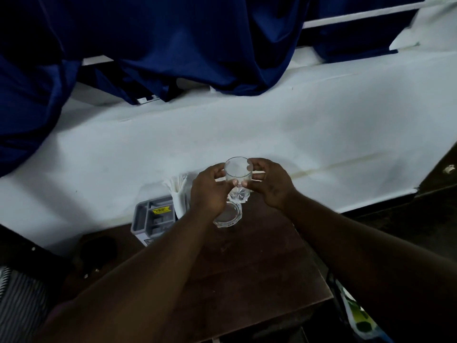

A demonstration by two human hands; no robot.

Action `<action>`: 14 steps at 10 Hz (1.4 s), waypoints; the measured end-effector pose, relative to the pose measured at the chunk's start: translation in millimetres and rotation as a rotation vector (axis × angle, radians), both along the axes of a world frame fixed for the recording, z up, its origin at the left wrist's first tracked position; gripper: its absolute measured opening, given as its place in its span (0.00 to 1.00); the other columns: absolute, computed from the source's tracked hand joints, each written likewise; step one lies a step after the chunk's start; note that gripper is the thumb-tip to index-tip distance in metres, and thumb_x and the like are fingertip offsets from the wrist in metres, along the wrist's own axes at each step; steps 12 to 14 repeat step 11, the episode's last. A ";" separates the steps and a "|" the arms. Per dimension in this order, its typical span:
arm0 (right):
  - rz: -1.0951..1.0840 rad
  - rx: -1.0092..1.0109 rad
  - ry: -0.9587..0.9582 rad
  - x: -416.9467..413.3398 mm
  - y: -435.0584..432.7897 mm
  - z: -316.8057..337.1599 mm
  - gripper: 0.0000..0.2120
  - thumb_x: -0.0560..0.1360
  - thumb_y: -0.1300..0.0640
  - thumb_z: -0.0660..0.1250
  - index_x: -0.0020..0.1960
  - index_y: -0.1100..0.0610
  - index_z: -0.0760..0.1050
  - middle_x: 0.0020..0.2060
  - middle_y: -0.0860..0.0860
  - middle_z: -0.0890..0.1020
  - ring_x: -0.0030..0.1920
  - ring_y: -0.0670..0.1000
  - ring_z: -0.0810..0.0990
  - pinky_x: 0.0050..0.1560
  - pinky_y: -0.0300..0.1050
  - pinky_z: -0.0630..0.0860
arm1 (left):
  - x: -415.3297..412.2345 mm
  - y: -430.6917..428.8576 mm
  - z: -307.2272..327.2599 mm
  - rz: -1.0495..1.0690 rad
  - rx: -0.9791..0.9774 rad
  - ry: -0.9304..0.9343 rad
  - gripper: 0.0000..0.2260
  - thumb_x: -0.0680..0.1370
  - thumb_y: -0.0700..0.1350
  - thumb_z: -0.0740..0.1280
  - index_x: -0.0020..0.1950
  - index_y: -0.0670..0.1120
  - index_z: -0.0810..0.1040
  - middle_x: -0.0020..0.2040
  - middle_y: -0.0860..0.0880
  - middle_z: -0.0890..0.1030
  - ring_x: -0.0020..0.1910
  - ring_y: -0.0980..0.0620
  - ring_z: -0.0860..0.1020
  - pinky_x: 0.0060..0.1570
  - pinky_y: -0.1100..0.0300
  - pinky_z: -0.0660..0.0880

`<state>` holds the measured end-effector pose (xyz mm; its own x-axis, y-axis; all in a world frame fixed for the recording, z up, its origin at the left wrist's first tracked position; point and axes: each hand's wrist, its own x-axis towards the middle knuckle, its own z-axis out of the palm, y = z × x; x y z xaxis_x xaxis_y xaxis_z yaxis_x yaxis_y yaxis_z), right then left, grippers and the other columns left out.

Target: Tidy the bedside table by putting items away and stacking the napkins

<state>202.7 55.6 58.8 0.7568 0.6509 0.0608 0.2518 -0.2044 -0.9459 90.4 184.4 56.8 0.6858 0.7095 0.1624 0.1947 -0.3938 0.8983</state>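
Note:
A clear drinking glass is held upright above the back of the dark wooden bedside table. My left hand grips its left side and my right hand grips its right side near the rim. Directly under it a round clear glass dish rests on the table. White napkins stand upright at the right end of a grey plastic organiser to the left of my hands.
A white wall rises right behind the table, with blue curtains hanging above. A dark round object lies at the table's left. Striped fabric is at the lower left, and a patterned cloth hangs past the right edge.

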 end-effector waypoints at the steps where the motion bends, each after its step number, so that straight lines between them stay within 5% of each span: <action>1: 0.025 -0.013 0.002 -10.0 11.1 -0.7 0.28 0.69 0.67 0.79 0.67 0.61 0.76 0.60 0.58 0.83 0.57 0.59 0.84 0.61 0.61 0.79 | -15.5 8.6 -2.0 0.023 0.011 0.012 0.20 0.72 0.42 0.78 0.63 0.52 0.84 0.56 0.53 0.86 0.51 0.60 0.83 0.56 0.57 0.80; 3: 0.060 -0.052 0.017 -24.5 25.9 -12.3 0.29 0.68 0.66 0.79 0.67 0.61 0.76 0.59 0.57 0.83 0.57 0.58 0.84 0.62 0.60 0.79 | -34.7 14.4 -17.5 0.078 0.056 0.065 0.20 0.73 0.43 0.77 0.64 0.52 0.82 0.52 0.56 0.84 0.44 0.70 0.78 0.46 0.69 0.73; 6: 0.076 -0.091 0.028 -28.0 32.1 -31.4 0.31 0.67 0.64 0.80 0.68 0.61 0.75 0.61 0.57 0.83 0.57 0.56 0.84 0.61 0.51 0.80 | -40.5 18.6 -40.1 0.056 0.042 0.086 0.20 0.75 0.41 0.76 0.66 0.47 0.81 0.54 0.53 0.85 0.48 0.61 0.82 0.42 0.80 0.70; 7: 0.082 -0.115 0.011 -28.2 32.3 -35.5 0.31 0.67 0.63 0.80 0.68 0.59 0.75 0.60 0.55 0.83 0.57 0.54 0.85 0.53 0.38 0.78 | -42.8 16.7 -41.0 0.048 0.031 0.100 0.19 0.75 0.42 0.76 0.65 0.47 0.81 0.52 0.54 0.85 0.51 0.56 0.83 0.45 0.74 0.73; 8: 0.078 -0.081 0.048 -30.0 31.4 -38.0 0.31 0.68 0.66 0.79 0.69 0.61 0.74 0.62 0.57 0.82 0.58 0.57 0.84 0.56 0.41 0.80 | -45.3 15.4 -41.4 0.084 0.061 0.093 0.17 0.74 0.42 0.77 0.63 0.44 0.82 0.47 0.53 0.83 0.44 0.57 0.81 0.37 0.80 0.70; 9: 0.090 -0.076 0.098 -32.1 31.1 -38.4 0.35 0.68 0.69 0.78 0.72 0.63 0.70 0.66 0.60 0.77 0.63 0.61 0.80 0.65 0.60 0.78 | -47.2 14.4 -37.5 0.097 0.107 0.154 0.19 0.74 0.43 0.78 0.63 0.40 0.81 0.53 0.44 0.86 0.43 0.54 0.82 0.38 0.79 0.69; 10: 0.077 -0.090 0.111 -37.4 31.3 -34.3 0.43 0.68 0.69 0.79 0.77 0.60 0.63 0.73 0.59 0.70 0.70 0.58 0.72 0.68 0.56 0.75 | -51.8 9.4 -27.8 0.038 0.140 0.151 0.25 0.75 0.43 0.77 0.70 0.41 0.77 0.63 0.43 0.83 0.61 0.46 0.82 0.59 0.60 0.78; 11: 0.062 -0.158 -0.102 -43.7 26.7 -22.8 0.45 0.71 0.60 0.78 0.80 0.58 0.57 0.77 0.56 0.65 0.77 0.55 0.65 0.74 0.56 0.68 | -61.9 -0.1 -8.0 0.009 0.246 0.112 0.28 0.78 0.41 0.73 0.76 0.42 0.71 0.71 0.43 0.77 0.71 0.45 0.75 0.73 0.51 0.70; 14: 0.062 -0.158 -0.102 -43.7 26.7 -22.8 0.45 0.71 0.60 0.78 0.80 0.58 0.57 0.77 0.56 0.65 0.77 0.55 0.65 0.74 0.56 0.68 | -61.9 -0.1 -8.0 0.009 0.246 0.112 0.28 0.78 0.41 0.73 0.76 0.42 0.71 0.71 0.43 0.77 0.71 0.45 0.75 0.73 0.51 0.70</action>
